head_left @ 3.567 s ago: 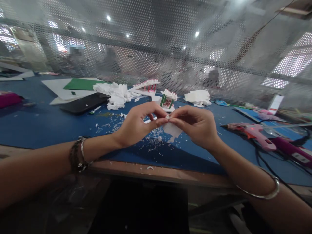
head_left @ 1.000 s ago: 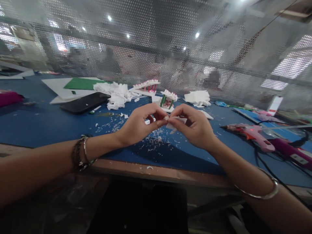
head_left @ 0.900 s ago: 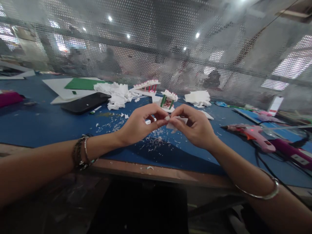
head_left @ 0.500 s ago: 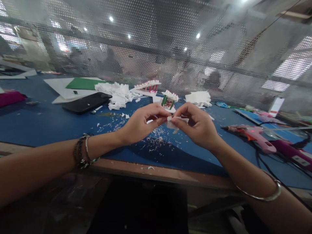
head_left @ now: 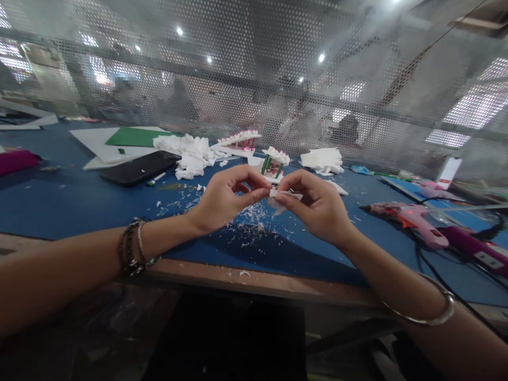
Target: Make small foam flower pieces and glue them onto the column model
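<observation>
Between both hands, above the blue tabletop, is a small piece of thin white tissue paper [head_left: 280,202]. My left hand [head_left: 230,198] pinches its left end between thumb and fingertips. The thumb and forefinger of my right hand [head_left: 319,206] are closed on the rest of it, and a loose edge hangs below. Just beyond my fingertips stands a small model with green posts [head_left: 273,163] and a white top. White shreds [head_left: 256,227] lie scattered on the table under my hands.
A black phone [head_left: 138,168] and crumpled white tissue [head_left: 192,156] lie to the left, near a green sheet [head_left: 135,136]. A model with red posts [head_left: 240,142] stands behind. On the right rest a pink glue gun [head_left: 416,219], its cable and a purple tool [head_left: 474,248].
My left hand has shifted slightly left and the fingertips have drawn a little apart. Both hands still pinch the tissue, which hangs slightly differently.
</observation>
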`<state>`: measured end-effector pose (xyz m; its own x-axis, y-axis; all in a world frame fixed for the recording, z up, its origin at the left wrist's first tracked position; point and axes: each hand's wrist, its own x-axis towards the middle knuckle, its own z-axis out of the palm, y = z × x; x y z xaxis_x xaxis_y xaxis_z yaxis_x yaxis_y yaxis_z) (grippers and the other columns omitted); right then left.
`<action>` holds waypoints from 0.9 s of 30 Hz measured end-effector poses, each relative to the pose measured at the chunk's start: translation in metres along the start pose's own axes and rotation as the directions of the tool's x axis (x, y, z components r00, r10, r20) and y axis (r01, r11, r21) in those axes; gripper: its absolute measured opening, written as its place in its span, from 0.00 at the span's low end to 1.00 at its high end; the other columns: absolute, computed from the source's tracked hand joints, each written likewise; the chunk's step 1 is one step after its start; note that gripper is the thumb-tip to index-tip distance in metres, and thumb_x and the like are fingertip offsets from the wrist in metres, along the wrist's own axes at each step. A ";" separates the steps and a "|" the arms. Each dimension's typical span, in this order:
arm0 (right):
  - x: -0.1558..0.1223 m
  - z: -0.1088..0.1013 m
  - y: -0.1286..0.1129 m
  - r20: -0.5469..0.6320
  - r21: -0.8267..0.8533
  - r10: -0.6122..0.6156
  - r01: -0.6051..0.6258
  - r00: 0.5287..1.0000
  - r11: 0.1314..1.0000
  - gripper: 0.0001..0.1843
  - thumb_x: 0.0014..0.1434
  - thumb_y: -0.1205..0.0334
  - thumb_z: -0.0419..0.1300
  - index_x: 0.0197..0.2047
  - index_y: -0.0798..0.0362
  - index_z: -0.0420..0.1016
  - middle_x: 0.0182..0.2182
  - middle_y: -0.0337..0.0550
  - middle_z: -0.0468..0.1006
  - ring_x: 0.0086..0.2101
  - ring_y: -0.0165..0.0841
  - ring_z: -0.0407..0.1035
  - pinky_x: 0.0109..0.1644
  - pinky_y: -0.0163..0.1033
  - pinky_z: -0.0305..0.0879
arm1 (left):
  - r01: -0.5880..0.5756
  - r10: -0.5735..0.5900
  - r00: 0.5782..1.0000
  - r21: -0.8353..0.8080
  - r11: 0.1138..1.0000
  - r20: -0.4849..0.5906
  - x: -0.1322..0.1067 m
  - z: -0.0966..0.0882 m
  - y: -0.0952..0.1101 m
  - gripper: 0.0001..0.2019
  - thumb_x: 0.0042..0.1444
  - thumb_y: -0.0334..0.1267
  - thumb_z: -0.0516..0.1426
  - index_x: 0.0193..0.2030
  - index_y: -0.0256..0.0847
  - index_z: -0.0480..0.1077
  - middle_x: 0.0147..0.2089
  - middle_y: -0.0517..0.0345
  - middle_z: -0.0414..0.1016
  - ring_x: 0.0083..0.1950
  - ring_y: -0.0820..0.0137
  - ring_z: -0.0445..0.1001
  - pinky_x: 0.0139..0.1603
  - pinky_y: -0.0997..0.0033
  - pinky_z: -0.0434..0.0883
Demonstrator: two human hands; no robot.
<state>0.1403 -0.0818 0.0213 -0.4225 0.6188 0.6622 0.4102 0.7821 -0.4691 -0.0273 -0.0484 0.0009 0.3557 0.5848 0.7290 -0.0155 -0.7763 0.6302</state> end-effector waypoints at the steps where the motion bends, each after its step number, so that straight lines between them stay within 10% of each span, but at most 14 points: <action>1: 0.000 0.000 0.000 -0.010 -0.007 0.001 -0.001 1.000 1.000 0.04 0.51 0.65 0.57 0.29 0.54 0.63 0.24 0.33 0.67 0.24 0.20 0.62 0.25 0.25 0.58 | 0.012 -0.012 1.000 0.002 1.000 -0.011 0.000 0.001 0.001 0.03 0.46 0.33 0.57 0.28 0.36 0.69 0.28 0.59 0.70 0.29 0.77 0.67 0.30 0.78 0.66; 27: -0.001 0.007 -0.002 -0.132 -0.052 0.021 -0.029 0.991 0.998 0.03 0.51 0.66 0.56 0.27 0.55 0.67 0.23 0.35 0.71 0.24 0.20 0.66 0.26 0.26 0.61 | -0.094 0.092 0.995 0.052 0.994 0.037 -0.002 0.000 0.002 0.07 0.49 0.34 0.56 0.35 0.39 0.72 0.35 0.55 0.72 0.37 0.75 0.70 0.34 0.78 0.69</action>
<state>0.1343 -0.0836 0.0173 -0.3029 0.6203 0.7236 0.4636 0.7592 -0.4568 -0.0276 -0.0507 0.0006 0.3875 0.5013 0.7737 -0.0008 -0.8391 0.5440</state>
